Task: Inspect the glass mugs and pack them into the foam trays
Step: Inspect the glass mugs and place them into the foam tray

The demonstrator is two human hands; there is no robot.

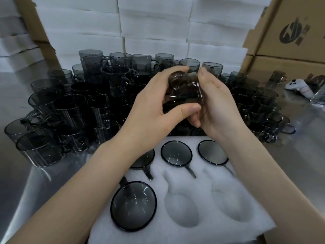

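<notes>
The left forearm (84, 176) and right forearm (260, 173) are bare as far as they show, and the left hand (154, 110) and right hand (219, 110) are bare too, their fingers (189, 110) slim with short, plain, trimmed nails.

A packing area in a warehouse or factory: stacked cardboard cartons (288, 29), piles of white foam trays (154, 23), and massed smoked-glass mugs (73, 106) crowding a steel table (302, 152).

The bare left forearm (84, 176) and right forearm (263, 169) reach forward and come together. The left hand (154, 106) curls fingers and thumb around a dark smoky glass mug (184, 90); the right hand (218, 110) grips its other side.
</notes>
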